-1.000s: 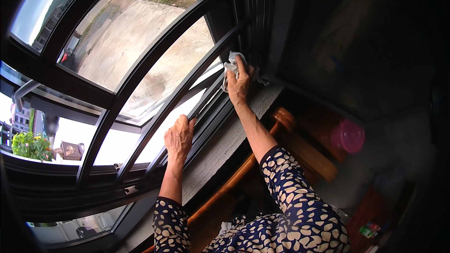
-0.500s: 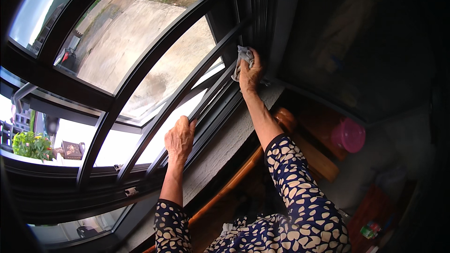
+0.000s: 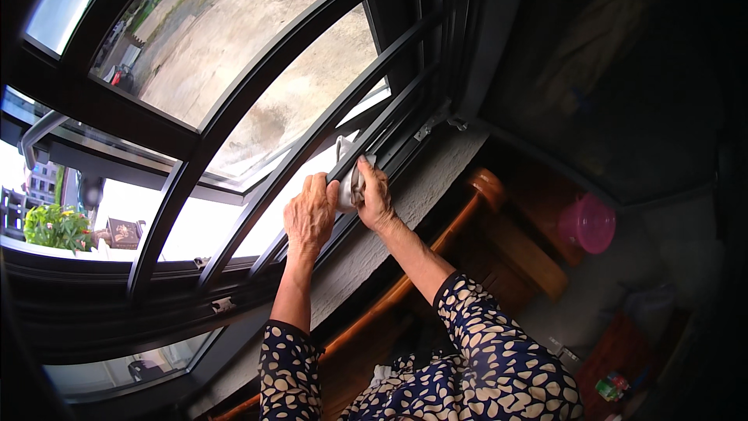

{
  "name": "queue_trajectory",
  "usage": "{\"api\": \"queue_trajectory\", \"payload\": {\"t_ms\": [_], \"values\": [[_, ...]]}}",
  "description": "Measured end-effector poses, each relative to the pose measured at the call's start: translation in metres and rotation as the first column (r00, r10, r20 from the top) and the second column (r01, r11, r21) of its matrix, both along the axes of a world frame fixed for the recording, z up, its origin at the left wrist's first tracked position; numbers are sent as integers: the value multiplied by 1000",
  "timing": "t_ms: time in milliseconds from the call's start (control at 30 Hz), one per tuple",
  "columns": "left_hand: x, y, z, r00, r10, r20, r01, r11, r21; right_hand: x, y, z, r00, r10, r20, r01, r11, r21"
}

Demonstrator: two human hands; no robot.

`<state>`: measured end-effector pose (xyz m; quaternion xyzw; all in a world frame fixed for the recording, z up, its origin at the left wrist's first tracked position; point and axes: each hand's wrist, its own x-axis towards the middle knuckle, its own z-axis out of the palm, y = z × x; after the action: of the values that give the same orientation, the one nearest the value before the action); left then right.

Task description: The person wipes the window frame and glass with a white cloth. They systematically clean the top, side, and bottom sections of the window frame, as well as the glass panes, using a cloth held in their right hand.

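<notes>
My right hand [image 3: 375, 199] is closed on a crumpled grey-white cloth [image 3: 348, 193]. The cloth is wrapped over one of the lower dark bars of the window grille [image 3: 274, 70], and a loop of it sticks up beyond the bar. Close beside it, on the left, my left hand [image 3: 308, 217] has its fingers curled over the same bar, the thumb side against the cloth. The undersides of the left fingers are hidden. Below both hands runs the dark window track [image 3: 405, 139].
A rough grey sill [image 3: 432, 175] lies below the track. Wooden furniture [image 3: 514, 253] stands beneath, with a pink bucket [image 3: 587, 224] to the right. A dark panel [image 3: 608, 70] fills the upper right. Outside are a green plant [image 3: 56, 228] and pale paved ground [image 3: 257, 39].
My right hand has slid the cloth down and left along the grille, from the far end to beside my left hand. My left hand has shifted slightly and stays on the bar.
</notes>
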<state>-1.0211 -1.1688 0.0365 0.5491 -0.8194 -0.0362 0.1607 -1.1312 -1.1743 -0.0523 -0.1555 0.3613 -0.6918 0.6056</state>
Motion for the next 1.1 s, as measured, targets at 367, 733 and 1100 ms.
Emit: {"api": "queue_trajectory", "payload": {"t_ms": [367, 733, 1100], "values": [[7, -2, -2, 997, -78, 21, 78, 996, -35, -32, -12, 19, 976, -23, 216, 33, 998, -45], [7, -1, -3, 998, -53, 37, 53, 998, -15, -170, -78, 48, 994, -60, 93, 72, 988, -134], [9, -3, -12, 999, -48, 1, 48, 999, -7, -81, -48, 17, 989, -64, 136, 86, 984, -156]]}}
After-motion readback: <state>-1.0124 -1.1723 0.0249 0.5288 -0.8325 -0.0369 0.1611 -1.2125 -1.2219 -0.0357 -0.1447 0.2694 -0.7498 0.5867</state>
